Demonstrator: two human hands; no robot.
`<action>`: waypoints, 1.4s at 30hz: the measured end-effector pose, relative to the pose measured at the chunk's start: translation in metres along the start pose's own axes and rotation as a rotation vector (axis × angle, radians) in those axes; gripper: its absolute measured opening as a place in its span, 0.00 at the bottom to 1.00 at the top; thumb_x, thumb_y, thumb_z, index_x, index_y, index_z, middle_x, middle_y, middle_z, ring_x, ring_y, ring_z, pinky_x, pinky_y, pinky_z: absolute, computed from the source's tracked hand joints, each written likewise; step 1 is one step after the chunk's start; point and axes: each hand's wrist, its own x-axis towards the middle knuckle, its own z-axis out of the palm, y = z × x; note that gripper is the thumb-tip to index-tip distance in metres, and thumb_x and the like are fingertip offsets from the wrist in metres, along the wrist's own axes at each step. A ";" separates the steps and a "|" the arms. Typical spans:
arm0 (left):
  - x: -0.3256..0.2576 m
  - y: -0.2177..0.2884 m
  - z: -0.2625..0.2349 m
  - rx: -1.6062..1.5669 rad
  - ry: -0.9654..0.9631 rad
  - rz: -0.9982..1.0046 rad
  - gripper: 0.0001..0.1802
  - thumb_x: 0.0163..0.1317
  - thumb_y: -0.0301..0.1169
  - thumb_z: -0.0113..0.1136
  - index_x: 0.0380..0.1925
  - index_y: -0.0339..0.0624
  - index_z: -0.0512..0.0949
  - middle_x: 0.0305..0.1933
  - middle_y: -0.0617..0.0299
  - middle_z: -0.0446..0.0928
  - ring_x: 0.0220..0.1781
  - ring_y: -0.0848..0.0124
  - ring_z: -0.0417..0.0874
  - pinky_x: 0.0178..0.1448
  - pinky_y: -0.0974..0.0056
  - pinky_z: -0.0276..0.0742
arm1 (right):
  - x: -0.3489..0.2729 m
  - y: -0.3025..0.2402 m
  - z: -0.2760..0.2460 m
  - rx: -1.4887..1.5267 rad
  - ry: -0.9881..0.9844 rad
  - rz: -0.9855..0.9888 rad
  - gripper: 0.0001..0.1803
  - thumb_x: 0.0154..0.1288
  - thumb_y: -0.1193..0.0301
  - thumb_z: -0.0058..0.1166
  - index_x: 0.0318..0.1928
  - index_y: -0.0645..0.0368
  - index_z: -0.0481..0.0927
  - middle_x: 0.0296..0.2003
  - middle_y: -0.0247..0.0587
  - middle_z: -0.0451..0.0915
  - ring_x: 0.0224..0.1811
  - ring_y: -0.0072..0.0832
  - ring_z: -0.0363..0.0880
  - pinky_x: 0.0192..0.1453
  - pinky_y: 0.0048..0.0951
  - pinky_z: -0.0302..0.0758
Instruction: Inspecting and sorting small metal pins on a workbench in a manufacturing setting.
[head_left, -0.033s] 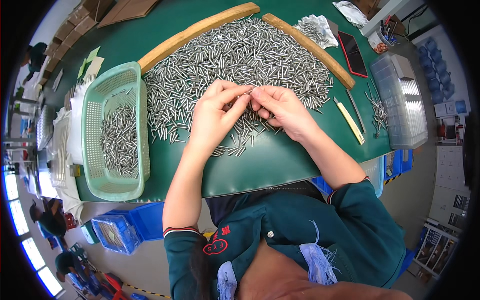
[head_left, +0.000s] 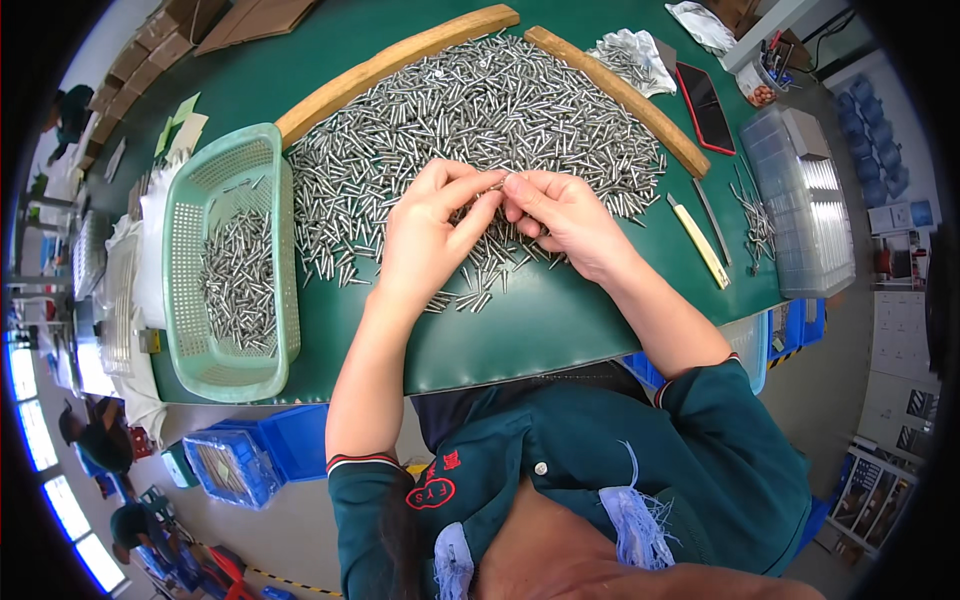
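Over a wide heap of small silvery metal pins, my two hands meet fingertip to fingertip. My left hand is closed in a pinch of thumb and forefinger. Against it, my right hand pinches too, its other fingers curled under. A tiny bit of metal shows between the fingertips and looks like one of the pins; most of it is hidden. To the left stands a pale green plastic basket with a layer of similar pins in it.
Two wooden strips fence the heap's far side. On the right lie a cutter knife, a thin metal tool, a red-edged phone and clear plastic boxes. Blue bins stand below the green table.
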 end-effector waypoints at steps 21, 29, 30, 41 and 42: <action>-0.004 -0.013 -0.023 0.517 -0.247 -0.013 0.18 0.49 0.40 0.62 0.36 0.39 0.79 0.36 0.57 0.75 0.41 0.61 0.74 0.47 0.61 0.70 | 0.010 0.009 -0.010 0.941 -0.281 0.378 0.11 0.65 0.64 0.43 0.41 0.59 0.70 0.27 0.26 0.67 0.20 0.07 0.62 0.10 0.07 0.52; -0.006 -0.008 -0.007 0.535 -0.306 0.032 0.27 0.42 0.40 0.64 0.42 0.39 0.73 0.39 0.55 0.70 0.45 0.60 0.70 0.49 0.58 0.62 | 0.004 -0.001 -0.004 0.789 -0.109 0.188 0.12 0.62 0.64 0.44 0.38 0.60 0.73 0.28 0.31 0.70 0.21 0.14 0.64 0.12 0.11 0.54; -0.006 -0.011 -0.004 0.547 -0.286 0.051 0.24 0.44 0.39 0.62 0.42 0.39 0.73 0.36 0.56 0.71 0.43 0.60 0.70 0.48 0.59 0.62 | 0.004 0.000 -0.004 0.787 -0.111 0.191 0.12 0.62 0.64 0.44 0.38 0.60 0.73 0.28 0.31 0.70 0.21 0.14 0.64 0.12 0.11 0.54; 0.002 -0.011 -0.009 0.432 -0.001 0.058 0.07 0.50 0.31 0.57 0.29 0.43 0.78 0.26 0.62 0.73 0.30 0.65 0.73 0.39 0.62 0.65 | 0.004 0.004 -0.006 0.797 -0.146 0.198 0.13 0.63 0.60 0.49 0.35 0.57 0.73 0.25 0.25 0.68 0.23 0.09 0.65 0.13 0.08 0.54; 0.003 -0.010 -0.010 0.404 0.038 0.083 0.07 0.50 0.29 0.59 0.30 0.41 0.78 0.25 0.62 0.72 0.26 0.69 0.72 0.34 0.65 0.68 | 0.003 0.002 -0.003 0.681 -0.105 0.179 0.12 0.63 0.61 0.49 0.37 0.57 0.74 0.25 0.24 0.68 0.24 0.09 0.65 0.14 0.08 0.54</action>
